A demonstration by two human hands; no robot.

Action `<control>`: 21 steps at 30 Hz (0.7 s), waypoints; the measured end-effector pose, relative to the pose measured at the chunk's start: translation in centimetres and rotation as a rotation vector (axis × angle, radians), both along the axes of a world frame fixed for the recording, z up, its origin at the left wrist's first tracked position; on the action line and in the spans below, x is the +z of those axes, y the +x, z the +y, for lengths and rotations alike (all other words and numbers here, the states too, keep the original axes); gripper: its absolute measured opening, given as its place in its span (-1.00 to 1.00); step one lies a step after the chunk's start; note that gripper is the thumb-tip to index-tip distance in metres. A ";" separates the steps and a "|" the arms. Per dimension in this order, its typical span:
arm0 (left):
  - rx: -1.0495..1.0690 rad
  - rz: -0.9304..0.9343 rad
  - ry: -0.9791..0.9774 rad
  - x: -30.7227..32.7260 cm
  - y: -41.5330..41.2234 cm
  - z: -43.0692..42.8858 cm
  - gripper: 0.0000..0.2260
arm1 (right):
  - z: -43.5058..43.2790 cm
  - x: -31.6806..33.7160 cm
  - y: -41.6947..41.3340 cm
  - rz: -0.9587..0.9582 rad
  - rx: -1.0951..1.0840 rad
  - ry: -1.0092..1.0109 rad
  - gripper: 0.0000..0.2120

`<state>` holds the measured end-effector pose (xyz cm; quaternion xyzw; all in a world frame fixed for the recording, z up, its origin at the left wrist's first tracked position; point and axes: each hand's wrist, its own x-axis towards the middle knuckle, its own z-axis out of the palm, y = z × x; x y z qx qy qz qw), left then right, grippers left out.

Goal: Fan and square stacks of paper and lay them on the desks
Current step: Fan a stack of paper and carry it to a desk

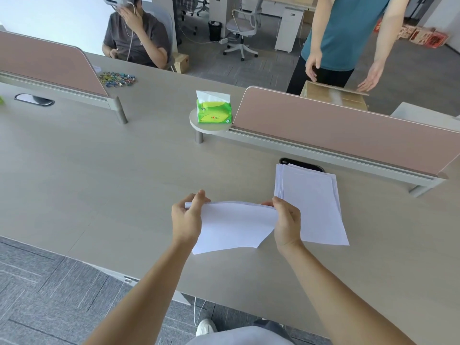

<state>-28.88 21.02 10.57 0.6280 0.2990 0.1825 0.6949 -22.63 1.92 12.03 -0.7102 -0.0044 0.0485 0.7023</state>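
I hold a thin stack of white paper (234, 225) above the desk (112, 183), bowed upward along its far edge. My left hand (186, 220) grips its left end, thumb on top. My right hand (286, 220) grips its right end. A second stack of white paper (316, 205) lies flat on the desk just right of my right hand, its sheets slightly fanned at the far left corner.
A green tissue pack (214, 113) stands on a small round shelf between two pink desk dividers (348, 130). Coloured clips (117, 78) lie at the far left. A seated person (134, 33) and a standing person (348, 33) by a cardboard box (333, 95) are across the desk.
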 end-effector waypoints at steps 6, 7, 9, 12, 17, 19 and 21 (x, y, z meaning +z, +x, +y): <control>0.013 -0.009 -0.022 0.1 -0.2 -0.2 -0.40 | 0.4 0.9 -0.6 -0.038 0.075 -0.067 -0.48; 0.025 -0.014 -0.020 0.2 -0.3 -0.2 -0.34 | 0.5 1.1 -0.6 -0.032 0.058 -0.084 -0.51; 0.028 -0.017 -0.002 0.3 -0.4 -0.2 -0.33 | 0.6 1.0 -0.5 -0.019 0.043 -0.075 -0.48; 0.024 -0.002 0.027 0.4 -0.7 -0.1 -0.37 | 0.4 0.8 -0.3 0.026 0.034 -0.021 -0.51; 0.066 0.008 0.070 0.5 -0.7 -0.4 -0.46 | 0.7 0.1 0.1 0.050 -0.003 -0.016 -0.58; 0.081 -0.016 0.096 0.7 -0.5 -0.8 -0.45 | 0.9 0.2 0.3 0.066 -0.035 0.006 -0.48; 0.123 -0.027 0.107 1.0 -0.1 -1.0 -0.45 | 1.0 0.4 0.5 0.069 -0.050 0.021 -0.41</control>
